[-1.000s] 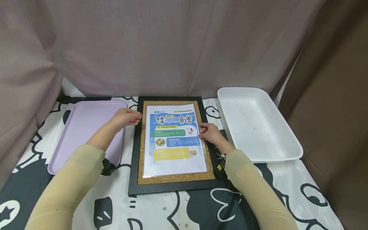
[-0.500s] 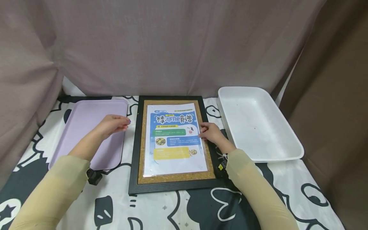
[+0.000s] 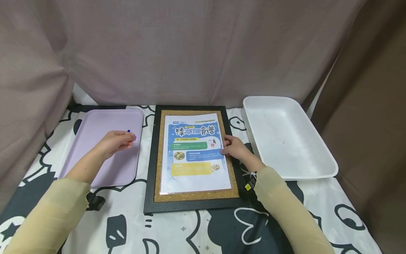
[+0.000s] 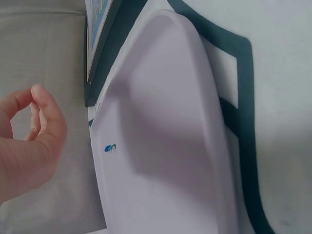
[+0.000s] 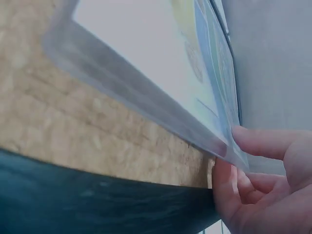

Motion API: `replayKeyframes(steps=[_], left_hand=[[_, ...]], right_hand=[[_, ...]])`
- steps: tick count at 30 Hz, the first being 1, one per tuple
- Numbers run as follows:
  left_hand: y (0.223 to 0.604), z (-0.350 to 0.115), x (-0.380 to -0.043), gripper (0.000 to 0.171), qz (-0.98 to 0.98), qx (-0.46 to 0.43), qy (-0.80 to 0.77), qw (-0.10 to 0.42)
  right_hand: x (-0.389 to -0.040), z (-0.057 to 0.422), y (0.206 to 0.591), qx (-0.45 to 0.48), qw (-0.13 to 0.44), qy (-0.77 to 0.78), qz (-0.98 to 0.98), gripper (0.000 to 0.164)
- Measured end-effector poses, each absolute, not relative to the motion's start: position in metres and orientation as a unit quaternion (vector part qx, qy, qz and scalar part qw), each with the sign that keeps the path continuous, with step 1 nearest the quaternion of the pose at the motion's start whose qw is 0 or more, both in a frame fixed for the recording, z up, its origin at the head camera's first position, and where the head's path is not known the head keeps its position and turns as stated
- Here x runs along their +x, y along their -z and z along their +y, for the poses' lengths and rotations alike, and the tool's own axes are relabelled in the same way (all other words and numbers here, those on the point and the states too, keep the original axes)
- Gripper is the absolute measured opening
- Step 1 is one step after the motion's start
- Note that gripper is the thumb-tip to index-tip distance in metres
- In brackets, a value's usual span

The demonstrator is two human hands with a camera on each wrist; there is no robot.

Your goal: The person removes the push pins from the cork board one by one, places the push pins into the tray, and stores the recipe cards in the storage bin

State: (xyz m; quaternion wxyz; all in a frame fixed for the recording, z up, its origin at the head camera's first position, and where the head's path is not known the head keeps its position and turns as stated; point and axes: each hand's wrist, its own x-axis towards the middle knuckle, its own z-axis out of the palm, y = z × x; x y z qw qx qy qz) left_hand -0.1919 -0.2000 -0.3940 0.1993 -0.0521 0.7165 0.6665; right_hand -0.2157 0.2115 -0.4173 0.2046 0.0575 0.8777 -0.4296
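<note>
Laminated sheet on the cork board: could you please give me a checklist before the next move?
1. Right hand pinching the edge of the laminated sheet: ok.
2. Whole sheet flat on the cork board: not ok, fingers under its right edge.
3. Left hand away from the sheet: ok, above the lilac tray.
4. Left hand holding something: cannot tell, only a purple speck shows there.
5. Blue item on the lilac tray identified: cannot tell, too small.

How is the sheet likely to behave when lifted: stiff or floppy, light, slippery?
The sheet would probably flex without going limp: its clear border looks like thin plastic and runs fairly straight. It seems light, being thin and broad. It may slip a little, since the right hand pinches only one smooth-looking edge.
</note>
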Motion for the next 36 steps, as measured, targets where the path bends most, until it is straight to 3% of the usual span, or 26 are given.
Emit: replayKeyframes(steps=[13,29,36], left_hand=[[0.397,-0.206,-0.189,0.026,0.693,-0.065,-0.688,0.207],[0.402,-0.212,-0.186,0.029,0.669,-0.060,-0.710,0.211],[0.401,-0.213,-0.185,0.029,0.672,-0.057,-0.708,0.209]], right_hand=[[-0.205,0.211,0.420,0.076,0.201,0.505,0.836,0.079],[-0.196,0.209,0.404,0.092,0.115,0.558,0.817,0.062],[-0.194,0.225,0.384,0.099,0.123,0.586,0.795,0.059]])
